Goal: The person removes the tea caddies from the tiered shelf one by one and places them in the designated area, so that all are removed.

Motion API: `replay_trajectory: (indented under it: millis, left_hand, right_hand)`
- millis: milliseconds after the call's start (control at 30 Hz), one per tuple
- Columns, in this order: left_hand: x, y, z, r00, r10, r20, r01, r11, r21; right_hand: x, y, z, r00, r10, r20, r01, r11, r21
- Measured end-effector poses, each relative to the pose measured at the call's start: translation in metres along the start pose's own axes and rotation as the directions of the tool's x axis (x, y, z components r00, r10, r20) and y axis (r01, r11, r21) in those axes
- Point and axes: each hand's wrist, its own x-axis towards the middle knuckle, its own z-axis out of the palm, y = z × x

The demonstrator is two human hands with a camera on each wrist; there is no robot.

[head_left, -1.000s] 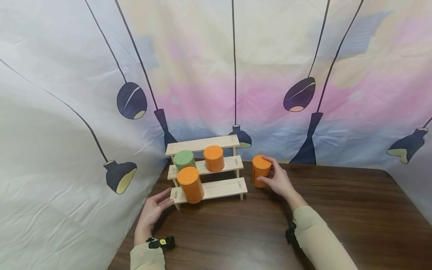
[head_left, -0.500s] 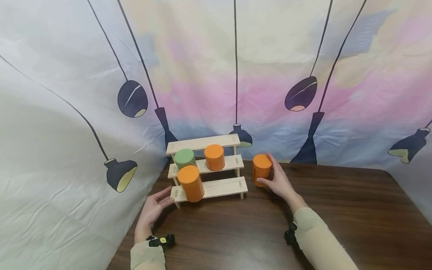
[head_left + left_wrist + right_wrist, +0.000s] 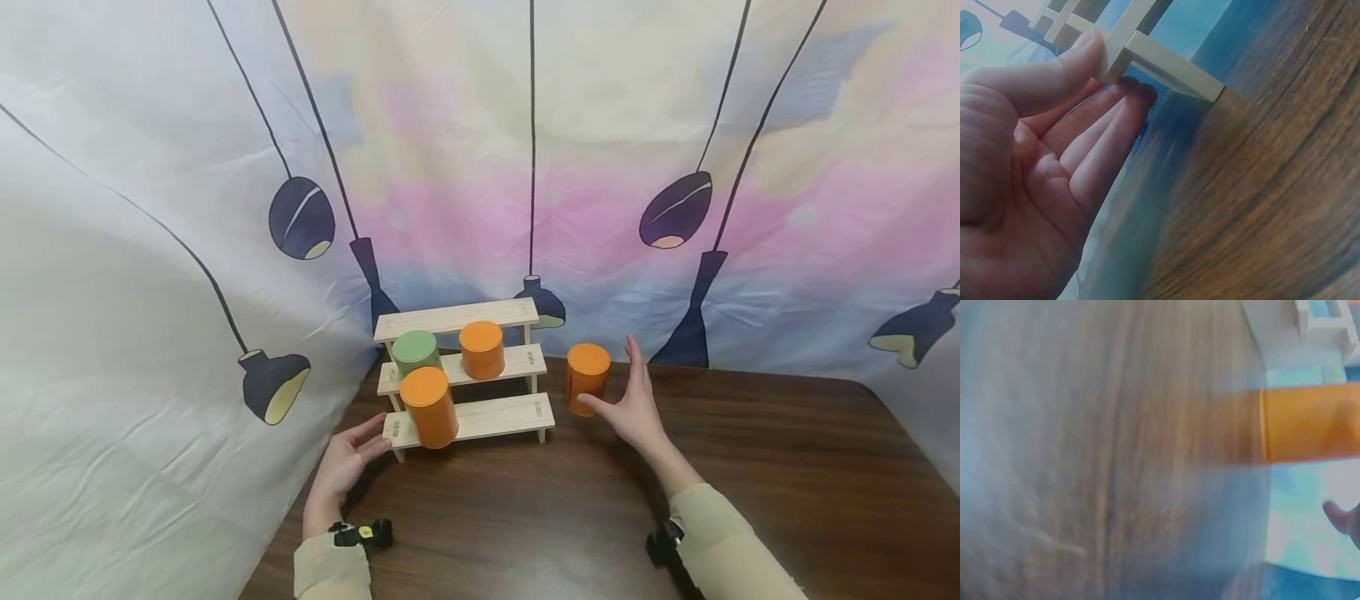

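Now, the right hand (image 3: 636, 412) has fingers wide beside the orange can (image 3: 588, 379) on the table (image 3: 525, 508); a thumb bump could topple it. The left hand (image 3: 341, 462) pinches the rack (image 3: 498, 417).

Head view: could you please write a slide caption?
Right hand open beside an orange canister, left hand holding a three-tiered wooden rack.

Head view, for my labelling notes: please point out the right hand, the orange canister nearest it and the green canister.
Right hand (image 3: 636, 408), head view, on the middle of the hand.
Orange canister (image 3: 588, 387), head view, on its side.
Green canister (image 3: 415, 347), head view, on its top.
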Motion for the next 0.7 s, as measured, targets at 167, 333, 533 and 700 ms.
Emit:
replay_trajectory:
  millis: [167,333,533,700]
  left_hand:
    - [0.000,-0.001,-0.001,1.000,-0.007,0.002,0.007,1.000,0.020]
    - [-0.001,-0.001,-0.001,1.000,-0.011,0.008,0.011,1.000,0.019]
    - [0.000,-0.001,-0.001,1.000,0.001,0.005,-0.001,1.000,-0.001]
    - [0.000,-0.001,-0.001,1.000,0.001,0.007,-0.001,1.000,-0.005]
  right_hand:
    - [-0.010,-0.020,0.006,0.989,-0.075,-0.125,0.069,0.996,-0.050]
    - [-0.014,-0.036,0.016,0.962,-0.169,-0.215,0.161,0.985,-0.053]
    - [-0.017,-0.050,0.030,0.934,-0.255,-0.252,0.256,0.966,-0.030]
    - [-0.020,-0.056,0.044,0.912,-0.333,-0.241,0.336,0.941,-0.030]
